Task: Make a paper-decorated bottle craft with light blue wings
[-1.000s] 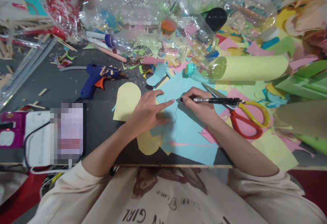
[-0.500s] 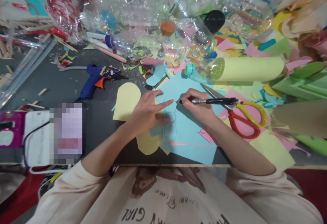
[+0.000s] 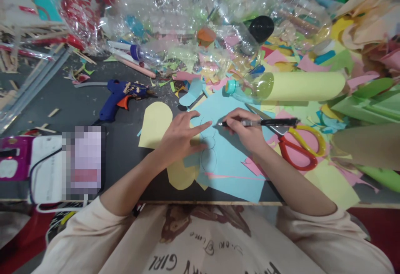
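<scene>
My left hand [image 3: 181,134] lies with fingers spread on a sheet of light blue paper [image 3: 231,157], its fingertips beside several drawn rounded outlines. In my right hand [image 3: 245,128] is a black pen [image 3: 278,122], its tip pointing left, close to the top outline; whether it touches the paper I cannot tell. Under and beside my left hand are a rounded yellow paper piece [image 3: 154,124] and a second yellow piece [image 3: 181,178]. Scissors [image 3: 300,157] with red and yellow handles lie right of my right hand, on pink paper.
A blue glue gun [image 3: 111,103] lies at left, above a phone [image 3: 87,157]. A bottle wrapped in yellow-green paper [image 3: 306,86] lies beyond my right hand. Clear plastic bottles [image 3: 156,3] and paper scraps pile up at the back. Green folded paper [image 3: 375,103] stands at right.
My right hand has shifted slightly right with the pen, whose tip has moved away from my left index fingertip. My left hand stays in place.
</scene>
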Motion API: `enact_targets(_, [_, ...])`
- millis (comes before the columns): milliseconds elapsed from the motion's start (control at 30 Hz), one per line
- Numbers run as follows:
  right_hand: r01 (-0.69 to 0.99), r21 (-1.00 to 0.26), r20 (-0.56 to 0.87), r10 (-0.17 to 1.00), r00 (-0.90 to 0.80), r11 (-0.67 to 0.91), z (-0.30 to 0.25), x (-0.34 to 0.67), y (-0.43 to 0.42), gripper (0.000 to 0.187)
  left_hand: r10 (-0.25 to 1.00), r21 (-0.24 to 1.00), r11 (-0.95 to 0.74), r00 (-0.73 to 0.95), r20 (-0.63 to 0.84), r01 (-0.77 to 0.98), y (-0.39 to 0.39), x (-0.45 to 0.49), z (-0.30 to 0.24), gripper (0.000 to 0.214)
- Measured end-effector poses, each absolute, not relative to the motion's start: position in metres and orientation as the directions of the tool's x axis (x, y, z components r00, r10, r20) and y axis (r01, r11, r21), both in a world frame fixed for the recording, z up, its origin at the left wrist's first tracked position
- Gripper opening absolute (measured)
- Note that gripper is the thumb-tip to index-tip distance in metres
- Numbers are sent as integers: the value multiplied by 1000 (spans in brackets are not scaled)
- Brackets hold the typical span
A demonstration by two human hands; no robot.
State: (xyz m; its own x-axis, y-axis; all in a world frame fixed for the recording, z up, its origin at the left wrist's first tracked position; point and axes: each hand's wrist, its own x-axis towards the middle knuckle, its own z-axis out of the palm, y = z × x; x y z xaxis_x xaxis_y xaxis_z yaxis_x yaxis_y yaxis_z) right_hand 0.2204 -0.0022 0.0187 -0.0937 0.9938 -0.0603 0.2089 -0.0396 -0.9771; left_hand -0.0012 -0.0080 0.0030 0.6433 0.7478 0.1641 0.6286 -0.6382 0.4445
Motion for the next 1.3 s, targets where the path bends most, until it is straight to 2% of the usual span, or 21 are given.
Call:
enact_targets(100, [264,-963,52,999,-15,54,16,220,-2,22,765,425,-627,619,178,653,-9,1,2,61])
enact_targets(233, [409,-879,219,969,-112,246,10,219,1,25,773,434,-623,598,213,651,-8,3,2,73])
enact_targets(367, [432,-858,204,957,-208,277,7,220,2,22,705,416,-700,653,277,580,-7,3,5,61])
enact_targets(467, [458,-829,198,934,-299,322,9,220,2,14,659,456,-737,680,322,499,-9,2,7,53])
enact_targets(667, [494,-749,174,850,-497,442,11,220,-3,19,780,578,-606,551,296,547,-10,4,10,42])
enact_targets(733, [511,-721,158,828,-538,469,11,220,-6,13,797,592,-591,509,324,548,-9,5,11,39])
enact_targets(800, [505,-724,149,821,-552,470,12,219,-7,5,806,608,-580,487,336,542,-8,5,11,36])
enact_targets(900, [487,-736,168,824,-542,470,13,219,-9,6,836,679,-517,478,270,520,-9,5,12,33])
enact_targets(1033, [565,-689,110,836,-537,453,18,220,-11,27,867,757,-436,453,208,486,-12,7,15,29])
enact_targets(1100, [574,-688,88,836,-541,444,19,221,-11,25,869,763,-432,448,209,481,-12,8,14,29])
enact_targets(1233, [495,-793,82,868,-490,355,18,222,-9,7,848,738,-471,478,228,483,-10,7,12,31])
enact_targets(1300, [424,-876,40,912,-407,228,18,221,-9,8,842,750,-468,494,217,468,-9,7,13,33])
